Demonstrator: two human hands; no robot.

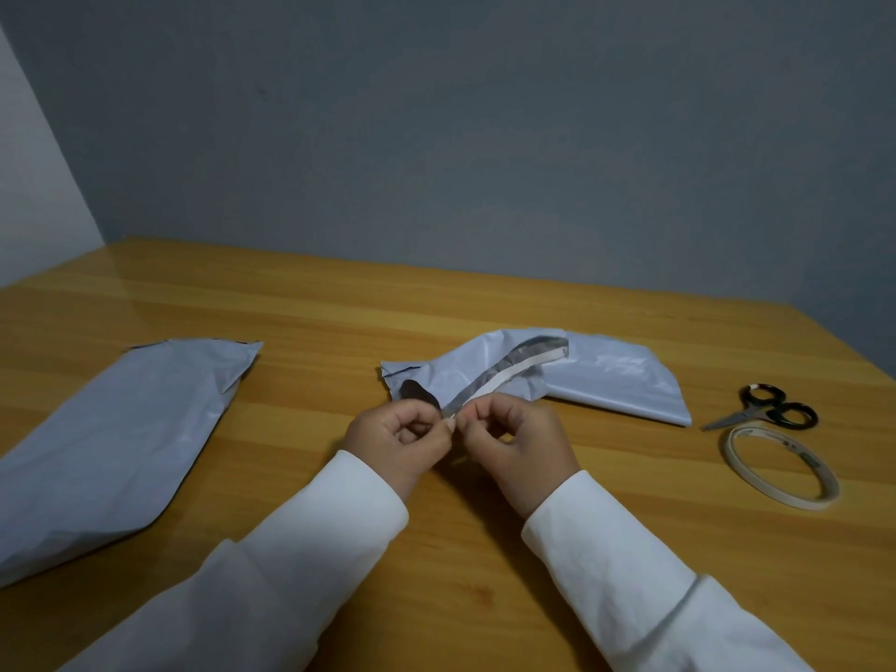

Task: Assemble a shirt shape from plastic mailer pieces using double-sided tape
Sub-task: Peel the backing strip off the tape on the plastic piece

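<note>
Room: grey-blue wall is sitting behind a glossy wooden table (339, 303), grain running side to side, so you're working in pretty dim, flat light.
Mailer piece you're on: the crumpled pale grey plastic mailer piece (606, 375) is lying mid-table just past your hands, wrinkly and shiny, with a dark inner side peeking out at its near-left corner.
Tape strip: a long curved strip (489, 380) is arcing across that piece toward you, silvery-grey with a white band along one edge, its near end lifting up into your fingers.
Left hand: your left hand (402, 438) is pinching the strip's near end, fingers curled in tight.
Right hand: your right hand (514, 443) is pinching that same end, touching the left fingertips. Can't tell if a backing layer is separating there, too small.
Sleeves: white cuffs are covering both your wrists.
Other mailer piece: a bigger, smoother pale grey piece (111, 443) is lying well apart on the left, running off the edge of view.
Scissors: small black-handled scissors (766, 407) are sitting at the right, closed.
Tape roll: a thin, wide cream ring of tape (737, 453) is lying flat just in front of the scissors.
</note>
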